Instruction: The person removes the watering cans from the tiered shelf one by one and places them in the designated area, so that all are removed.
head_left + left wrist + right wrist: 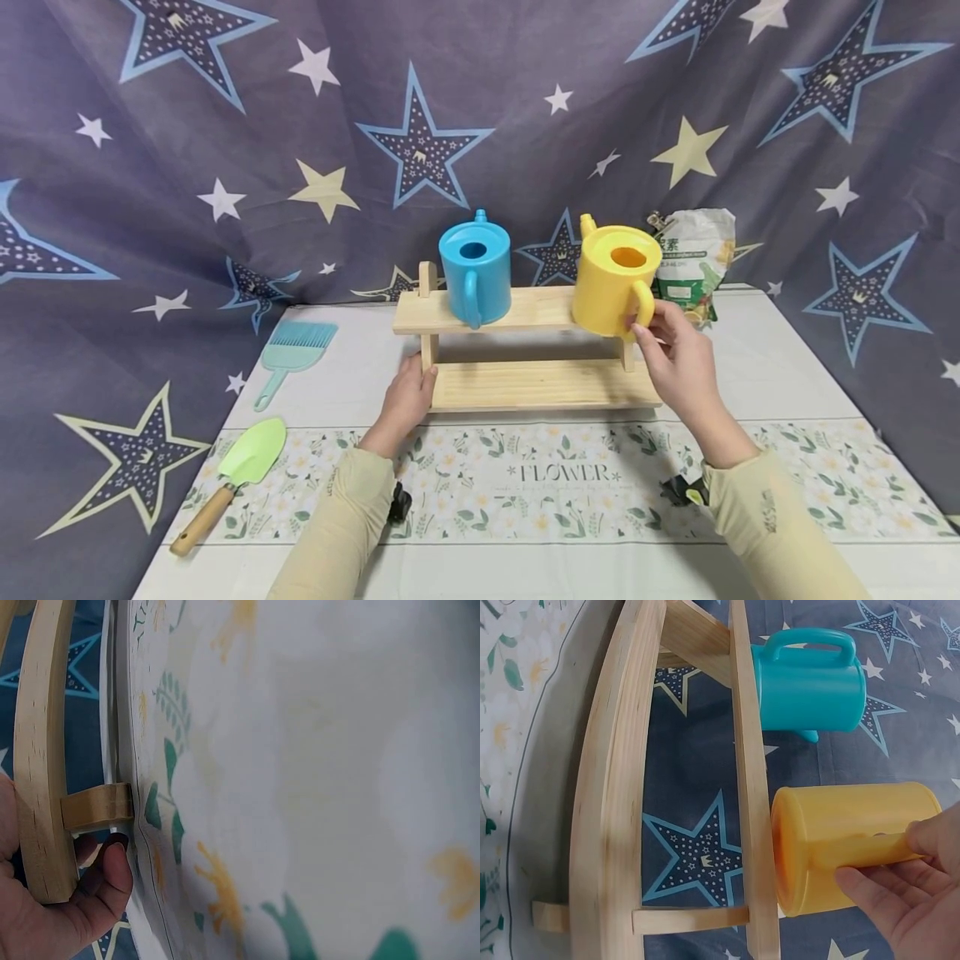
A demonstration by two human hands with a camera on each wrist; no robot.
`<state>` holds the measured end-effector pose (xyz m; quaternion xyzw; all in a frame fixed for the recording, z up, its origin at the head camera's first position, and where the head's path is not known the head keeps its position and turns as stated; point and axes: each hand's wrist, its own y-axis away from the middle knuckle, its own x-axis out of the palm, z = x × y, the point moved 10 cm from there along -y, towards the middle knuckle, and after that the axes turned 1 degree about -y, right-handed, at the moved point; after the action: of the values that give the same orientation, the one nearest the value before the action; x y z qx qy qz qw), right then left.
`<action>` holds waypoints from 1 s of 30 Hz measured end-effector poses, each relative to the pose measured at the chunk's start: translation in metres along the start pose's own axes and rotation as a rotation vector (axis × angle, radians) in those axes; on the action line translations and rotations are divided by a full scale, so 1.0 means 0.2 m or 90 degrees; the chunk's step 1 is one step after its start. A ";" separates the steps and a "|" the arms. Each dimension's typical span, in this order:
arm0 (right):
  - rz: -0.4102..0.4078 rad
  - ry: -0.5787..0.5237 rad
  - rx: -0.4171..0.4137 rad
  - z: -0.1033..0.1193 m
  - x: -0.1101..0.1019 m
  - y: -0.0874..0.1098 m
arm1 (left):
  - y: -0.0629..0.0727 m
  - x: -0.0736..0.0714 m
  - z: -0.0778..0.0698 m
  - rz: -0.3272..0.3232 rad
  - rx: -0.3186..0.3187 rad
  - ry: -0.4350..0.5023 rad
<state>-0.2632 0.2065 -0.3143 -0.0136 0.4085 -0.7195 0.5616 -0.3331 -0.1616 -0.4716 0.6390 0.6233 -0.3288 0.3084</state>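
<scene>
A two-tier wooden rack (pixel 547 386) stands on the table. My left hand (pixel 406 398) holds the left end of its lower shelf; in the left wrist view, the fingers curl round the board's end. My right hand (pixel 681 360) pinches the handle of a yellow watering can (pixel 606 287) at the right end of the top shelf. The can's base reaches over the shelf's front edge in the head view; whether it rests fully on the board I cannot tell. Further left on that shelf stands a blue watering can (pixel 491 279), spout pointing back.
A white and green bag (pixel 693 250) with a clip stands behind the rack's right end. To the left lie a light blue dustpan-shaped brush (pixel 295 350) and a green trowel (pixel 253 450) with a wooden handle. A starry curtain (pixel 247 150) hangs behind the table.
</scene>
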 end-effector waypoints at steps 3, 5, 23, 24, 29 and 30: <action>-0.004 -0.001 0.004 0.00 -0.02 0.01 | 0.00 0.00 0.00 0.001 -0.002 0.003; -0.006 0.001 0.002 0.00 -0.04 0.02 | 0.00 0.00 0.00 0.001 -0.001 0.001; -0.035 0.014 0.009 -0.06 -0.19 0.08 | 0.00 0.00 0.00 0.000 -0.001 0.005; -0.035 0.018 0.010 -0.07 -0.19 0.08 | 0.00 0.00 0.00 0.000 0.001 0.003; -0.039 0.039 0.020 -0.09 -0.22 0.09 | 0.00 0.00 0.00 -0.002 -0.001 0.004; -0.041 0.042 0.022 -0.09 -0.22 0.10 | 0.00 0.00 0.00 -0.002 -0.001 0.004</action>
<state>-0.2402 0.2524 -0.3182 0.0067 0.4132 -0.7444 0.5245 -0.3334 -0.1620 -0.4726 0.6391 0.6254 -0.3264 0.3064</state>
